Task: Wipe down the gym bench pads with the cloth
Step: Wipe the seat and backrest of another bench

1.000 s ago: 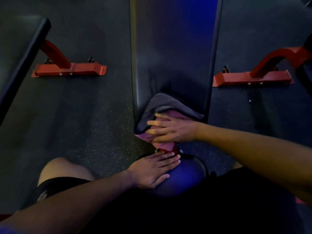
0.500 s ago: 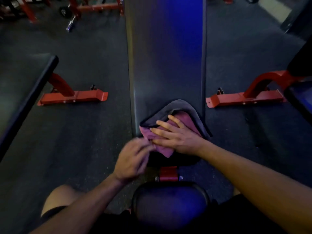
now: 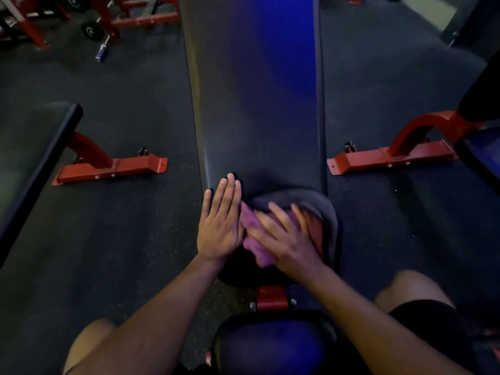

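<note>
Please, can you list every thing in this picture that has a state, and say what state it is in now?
cloth: bunched, lying on the near end of the long pad, under the right hand.
long pad: flat; most of its surface uncovered.
seat pad: uncovered, untouched.
left hand: fingers straight, flat on the pad's near left edge, beside the cloth.
right hand: fingers spread, pressing on the cloth; motion-blurred.
</note>
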### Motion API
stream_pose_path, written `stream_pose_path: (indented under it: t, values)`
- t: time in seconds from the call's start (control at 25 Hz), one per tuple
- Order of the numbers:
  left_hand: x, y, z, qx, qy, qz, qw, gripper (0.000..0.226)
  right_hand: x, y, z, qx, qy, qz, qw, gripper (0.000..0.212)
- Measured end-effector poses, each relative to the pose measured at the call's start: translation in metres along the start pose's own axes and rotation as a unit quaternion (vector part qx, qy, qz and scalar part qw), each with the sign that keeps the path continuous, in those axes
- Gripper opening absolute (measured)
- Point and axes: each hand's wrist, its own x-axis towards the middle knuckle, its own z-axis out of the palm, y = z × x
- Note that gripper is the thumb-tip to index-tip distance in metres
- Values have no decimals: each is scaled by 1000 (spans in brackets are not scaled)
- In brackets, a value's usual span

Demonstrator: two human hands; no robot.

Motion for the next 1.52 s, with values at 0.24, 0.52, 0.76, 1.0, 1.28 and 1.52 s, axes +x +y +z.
stream_pose_path:
  t: [0.24,0.52,0.76,1.0,1.28,1.52]
  values:
    - [0,2,-3,9,-9,-5,1000,63,71,84,-36,-2,138,211,968,50]
    - [1,2,-4,20,-16,-6,1000,65,7,-16,-8,14,60,194,979,49]
    - [3,8,-21,34,-73,-19,997,66,113,81,-71,50,146,295,943,48]
    - [41,48,-33,-28,-13,-19,999,62,42,71,-58,322,126,491,800,49]
    - [79,64,0,-14,-115,50,992,71,-11,49,-52,360,-30,639,679,54]
    - [134,84,-103,-21,-440,2,898,83,-6,55,-185,373,-163,641,651,50]
